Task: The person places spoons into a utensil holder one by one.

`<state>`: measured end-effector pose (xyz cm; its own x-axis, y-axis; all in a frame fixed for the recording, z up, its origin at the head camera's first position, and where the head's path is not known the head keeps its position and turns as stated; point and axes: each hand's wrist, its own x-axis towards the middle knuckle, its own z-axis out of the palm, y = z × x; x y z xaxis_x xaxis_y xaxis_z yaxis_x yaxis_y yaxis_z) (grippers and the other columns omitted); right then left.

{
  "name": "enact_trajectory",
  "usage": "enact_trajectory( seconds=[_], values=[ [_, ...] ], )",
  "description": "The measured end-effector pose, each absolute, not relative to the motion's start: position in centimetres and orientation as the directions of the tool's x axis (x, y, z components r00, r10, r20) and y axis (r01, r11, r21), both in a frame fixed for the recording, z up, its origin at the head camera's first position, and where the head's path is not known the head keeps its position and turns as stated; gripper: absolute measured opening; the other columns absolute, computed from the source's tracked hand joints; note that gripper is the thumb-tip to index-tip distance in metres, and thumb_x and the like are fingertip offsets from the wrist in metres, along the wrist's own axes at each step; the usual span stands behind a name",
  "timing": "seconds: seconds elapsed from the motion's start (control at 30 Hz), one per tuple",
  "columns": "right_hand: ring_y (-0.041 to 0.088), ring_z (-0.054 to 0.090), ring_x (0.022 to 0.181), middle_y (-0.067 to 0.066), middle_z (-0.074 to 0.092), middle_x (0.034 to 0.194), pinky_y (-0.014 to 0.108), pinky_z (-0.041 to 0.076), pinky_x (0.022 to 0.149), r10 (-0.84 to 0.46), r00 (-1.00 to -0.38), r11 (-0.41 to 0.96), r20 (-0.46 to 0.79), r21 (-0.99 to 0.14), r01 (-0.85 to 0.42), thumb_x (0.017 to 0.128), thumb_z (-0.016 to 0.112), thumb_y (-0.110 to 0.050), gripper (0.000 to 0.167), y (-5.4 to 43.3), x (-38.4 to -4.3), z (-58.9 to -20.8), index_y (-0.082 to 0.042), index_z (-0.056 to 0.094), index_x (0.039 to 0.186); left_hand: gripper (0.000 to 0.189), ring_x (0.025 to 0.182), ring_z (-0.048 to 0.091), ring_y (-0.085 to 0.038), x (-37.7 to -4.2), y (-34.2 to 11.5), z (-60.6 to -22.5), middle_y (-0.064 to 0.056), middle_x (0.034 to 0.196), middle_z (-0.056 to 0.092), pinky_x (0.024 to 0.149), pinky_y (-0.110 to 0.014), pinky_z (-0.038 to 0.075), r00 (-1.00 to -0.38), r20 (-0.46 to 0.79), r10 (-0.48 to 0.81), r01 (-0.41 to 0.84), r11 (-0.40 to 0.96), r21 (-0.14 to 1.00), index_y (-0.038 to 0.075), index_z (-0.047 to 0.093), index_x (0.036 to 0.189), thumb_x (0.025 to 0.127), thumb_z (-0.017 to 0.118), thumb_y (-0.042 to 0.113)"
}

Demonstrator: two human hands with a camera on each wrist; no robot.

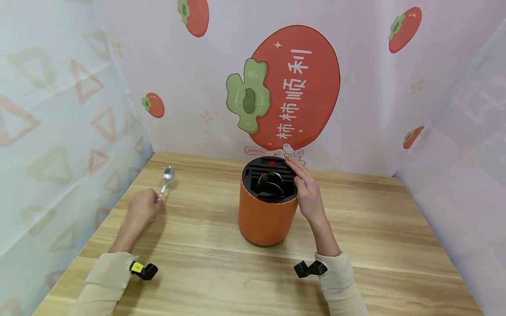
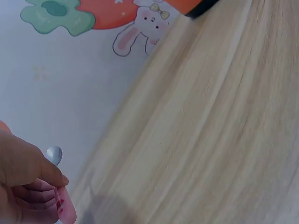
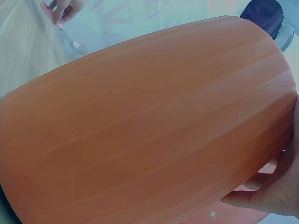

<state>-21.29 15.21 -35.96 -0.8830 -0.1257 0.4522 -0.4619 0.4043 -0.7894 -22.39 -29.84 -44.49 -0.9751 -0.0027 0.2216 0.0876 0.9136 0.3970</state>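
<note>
On the left side of the table, my left hand [image 1: 143,206] pinches a small metal spoon [image 1: 168,174] by its handle. The left wrist view shows that handle as pink with red marks [image 2: 66,207], held between thumb and fingers [image 2: 39,198]. An orange round utensil holder [image 1: 266,219] with a black slotted top stands upright near the middle. Several rounded dark, shiny utensil ends [image 1: 272,183] stick out of its front opening. My right hand [image 1: 309,193] rests against the holder's right rim, its fingers fairly straight.
The wood-grain table [image 1: 197,272] is bordered by a printed back curtain [image 1: 367,109] and a left curtain [image 1: 47,145]. Another curtain [image 1: 466,184] hangs along the right edge. Black devices [image 1: 147,271] are strapped to both sleeves.
</note>
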Motion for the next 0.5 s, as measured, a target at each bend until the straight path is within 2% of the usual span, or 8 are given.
enact_trajectory(
  seconds=[0.23,0.33,0.5],
  values=[
    [0.021,0.034,0.149,0.006,0.047,0.154,0.050,0.024,0.123,-0.127,-0.883,0.403,0.451,-0.790,-0.461,0.101,0.032,-0.006,0.049,15.2,-21.2,-36.0,-0.010,0.053,0.145,0.017,0.060,0.059,-0.020,-22.0,-28.1,-43.4,-0.018,0.077,0.072,0.055,-0.032,0.044,-0.964,0.265,-0.014,0.110,0.886,0.450,-0.008,0.071,0.087,0.087,0.064,0.007],
    [0.021,0.033,0.149,0.006,0.046,0.154,0.050,0.024,0.123,-0.126,-0.887,0.404,0.444,-0.794,-0.455,0.101,0.032,-0.006,0.049,15.2,-21.2,-36.0,-0.010,0.053,0.145,0.018,0.065,0.064,-0.021,-21.8,-27.3,-43.1,-0.019,0.082,0.073,0.060,-0.035,0.050,-0.964,0.263,-0.032,0.103,0.869,0.484,-0.008,0.071,0.093,0.089,0.064,0.008],
    [0.022,0.033,0.149,0.006,0.046,0.155,0.050,0.023,0.123,-0.123,-0.890,0.406,0.439,-0.796,-0.449,0.100,0.032,-0.006,0.050,15.2,-21.2,-36.0,-0.009,0.052,0.146,0.021,0.067,0.068,-0.021,-21.4,-26.1,-42.2,-0.018,0.086,0.073,0.065,-0.036,0.053,-0.965,0.256,-0.048,0.099,0.842,0.531,-0.008,0.069,0.099,0.092,0.064,0.012]
  ],
)
